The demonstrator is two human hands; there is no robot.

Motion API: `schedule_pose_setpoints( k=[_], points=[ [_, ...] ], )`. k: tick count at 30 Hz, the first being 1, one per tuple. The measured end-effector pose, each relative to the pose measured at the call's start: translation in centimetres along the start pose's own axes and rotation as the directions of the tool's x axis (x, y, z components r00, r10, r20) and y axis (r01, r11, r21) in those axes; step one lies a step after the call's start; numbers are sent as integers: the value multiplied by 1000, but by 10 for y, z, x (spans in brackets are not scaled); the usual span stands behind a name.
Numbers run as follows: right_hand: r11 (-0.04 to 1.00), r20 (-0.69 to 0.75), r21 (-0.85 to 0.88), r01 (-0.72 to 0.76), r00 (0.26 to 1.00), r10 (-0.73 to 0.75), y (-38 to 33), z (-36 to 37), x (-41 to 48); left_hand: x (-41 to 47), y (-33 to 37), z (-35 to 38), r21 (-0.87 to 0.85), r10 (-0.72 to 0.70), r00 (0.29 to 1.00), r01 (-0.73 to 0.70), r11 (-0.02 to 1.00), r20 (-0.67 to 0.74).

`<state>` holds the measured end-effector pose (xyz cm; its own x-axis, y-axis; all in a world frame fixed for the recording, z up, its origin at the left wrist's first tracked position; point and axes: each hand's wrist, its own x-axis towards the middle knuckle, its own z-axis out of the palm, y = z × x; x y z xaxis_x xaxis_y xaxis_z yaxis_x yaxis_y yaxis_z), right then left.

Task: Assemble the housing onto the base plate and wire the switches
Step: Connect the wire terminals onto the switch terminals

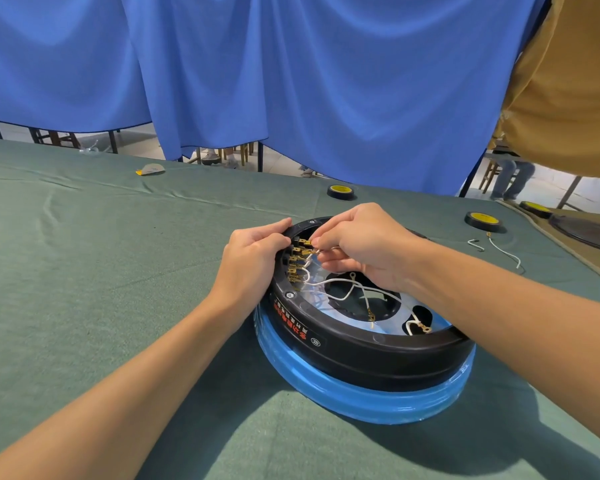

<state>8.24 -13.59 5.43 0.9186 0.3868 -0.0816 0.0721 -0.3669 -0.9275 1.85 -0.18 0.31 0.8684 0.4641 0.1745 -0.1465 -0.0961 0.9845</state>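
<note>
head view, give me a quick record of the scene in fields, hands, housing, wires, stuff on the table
left hand: grips the housing rim beside the switch terminals
right hand: pinches a brass wire connector at the terminals
housing: black ring on a blue-wrapped base plate
wires: white, several loose ends inside the ring
tape rolls: three, on the far right of the table
spare wire: white, by the middle roll
table: green cloth

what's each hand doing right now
Left hand: closed on the rim of the black housing beside the switch terminals.
Right hand: closed, fingertips pinching a brass connector on a white wire.
</note>
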Motion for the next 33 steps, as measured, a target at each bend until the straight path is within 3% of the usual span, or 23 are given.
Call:
schedule_pose_setpoints(
  k=[17, 23, 33],
  points=[
    [999, 19, 45, 20, 1000, -21, 0, 1, -1, -1, 0, 0, 23, 3, 1000, -3, 1000, 6],
    [969, -33, -196, 150, 987, -159, -2, 7, 2, 0, 0, -2, 48, 2, 1000, -4, 999, 24],
    [918, -6, -338, 206, 975, -222, -5, 11, 3, -1, 2, -2, 53, 14, 999, -16, 998, 41]
  ],
)
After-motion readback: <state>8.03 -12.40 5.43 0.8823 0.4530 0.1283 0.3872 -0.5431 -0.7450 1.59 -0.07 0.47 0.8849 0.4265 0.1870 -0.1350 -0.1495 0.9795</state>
